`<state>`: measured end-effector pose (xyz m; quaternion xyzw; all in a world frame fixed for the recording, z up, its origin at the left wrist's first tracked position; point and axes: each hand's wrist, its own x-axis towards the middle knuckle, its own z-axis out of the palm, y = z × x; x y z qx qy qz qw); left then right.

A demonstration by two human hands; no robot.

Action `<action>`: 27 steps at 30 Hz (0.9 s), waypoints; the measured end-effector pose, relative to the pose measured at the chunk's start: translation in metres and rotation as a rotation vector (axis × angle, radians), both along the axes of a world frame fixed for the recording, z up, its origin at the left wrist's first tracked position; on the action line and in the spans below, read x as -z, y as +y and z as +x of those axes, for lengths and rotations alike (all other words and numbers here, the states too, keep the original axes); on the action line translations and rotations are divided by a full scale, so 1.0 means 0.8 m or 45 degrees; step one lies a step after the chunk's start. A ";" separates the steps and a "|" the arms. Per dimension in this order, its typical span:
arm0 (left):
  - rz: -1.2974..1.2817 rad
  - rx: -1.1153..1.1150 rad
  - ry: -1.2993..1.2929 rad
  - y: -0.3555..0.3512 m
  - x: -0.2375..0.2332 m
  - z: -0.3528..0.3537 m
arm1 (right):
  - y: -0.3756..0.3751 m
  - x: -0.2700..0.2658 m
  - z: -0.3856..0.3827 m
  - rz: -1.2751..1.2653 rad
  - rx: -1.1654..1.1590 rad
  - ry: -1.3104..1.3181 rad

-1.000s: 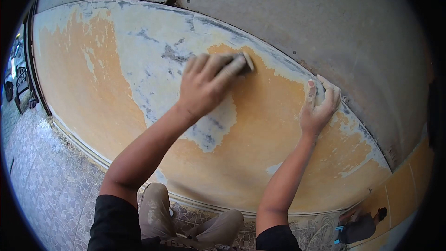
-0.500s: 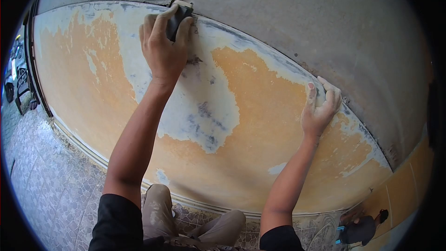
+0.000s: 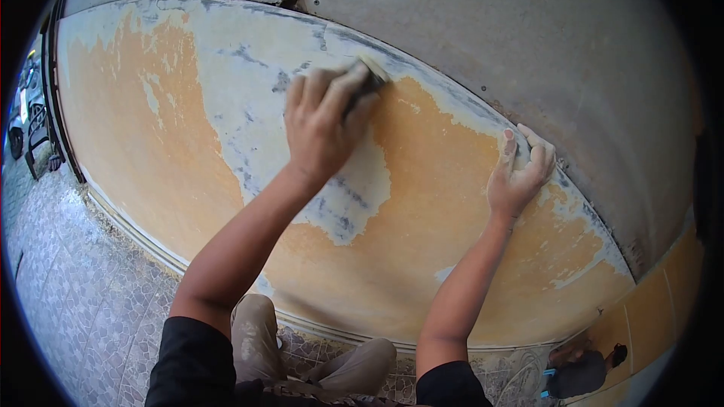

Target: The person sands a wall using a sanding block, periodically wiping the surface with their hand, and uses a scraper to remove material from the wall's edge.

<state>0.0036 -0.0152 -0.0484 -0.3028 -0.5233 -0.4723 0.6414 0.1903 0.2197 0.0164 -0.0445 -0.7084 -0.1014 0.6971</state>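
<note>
My left hand [image 3: 324, 117] is wrapped round a dark block [image 3: 366, 84] with a pale edge, pressed on the wall panel over its whitish patch, beside the orange paint. The wall panel [image 3: 445, 181] is orange with white and grey smeared areas. At the panel's upper right edge rests my right hand [image 3: 522, 169], its thumb and fingers apart, with dust on the fingertips. No object shows in it.
A grey surface [image 3: 528, 38] lies beyond the panel's top edge, with a dark crack. Patterned tiles [image 3: 98, 279] cover the floor at left. A person [image 3: 581, 373] is at the lower right. Dark chair-like items [image 3: 38, 128] stand at far left.
My left hand has moved right and down from the panel's top edge with the dark block, uncovering the crack's lower end. My right hand has stayed in place.
</note>
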 end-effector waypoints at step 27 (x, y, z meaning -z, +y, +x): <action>-0.552 0.089 0.330 0.067 0.089 0.058 | 0.002 0.003 -0.003 0.071 0.056 0.046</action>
